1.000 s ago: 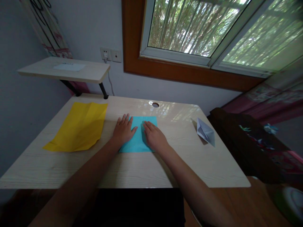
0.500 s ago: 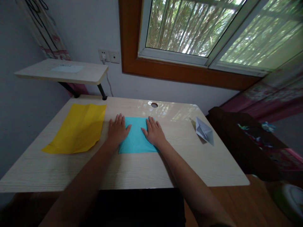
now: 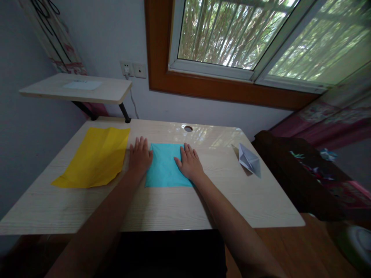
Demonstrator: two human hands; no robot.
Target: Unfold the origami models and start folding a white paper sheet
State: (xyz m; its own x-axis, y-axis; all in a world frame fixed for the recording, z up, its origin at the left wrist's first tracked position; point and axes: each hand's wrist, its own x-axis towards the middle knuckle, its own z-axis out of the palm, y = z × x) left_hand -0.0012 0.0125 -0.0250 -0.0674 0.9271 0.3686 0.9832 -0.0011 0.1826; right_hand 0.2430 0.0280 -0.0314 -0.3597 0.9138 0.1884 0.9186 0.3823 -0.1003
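A blue sheet of paper [image 3: 164, 166] lies flat on the pale wooden desk [image 3: 179, 210] in front of me. My right hand [image 3: 189, 161] rests over its right side, palm down, thumb out to the left and fingers stretched forward. At the sheet's left edge is my left hand [image 3: 140, 155], flat with its fingers extended; whether it touches the paper there I cannot tell. Neither hand grips anything. Left of my left hand lies a larger yellow sheet [image 3: 95, 160], slightly creased and curling at its near edge.
A folded grey-white paper shape [image 3: 249, 160] stands on the desk's right side. A raised shelf [image 3: 110, 88] on black legs holds a white paper [image 3: 83, 84] at the back left. A round cable hole [image 3: 188, 129] is near the rear edge. Dark furniture [image 3: 290, 170] stands to the right.
My left hand has shifted left, off most of the blue sheet to its left edge, its thumb now closer to the fingers. My right hand has hardly moved.
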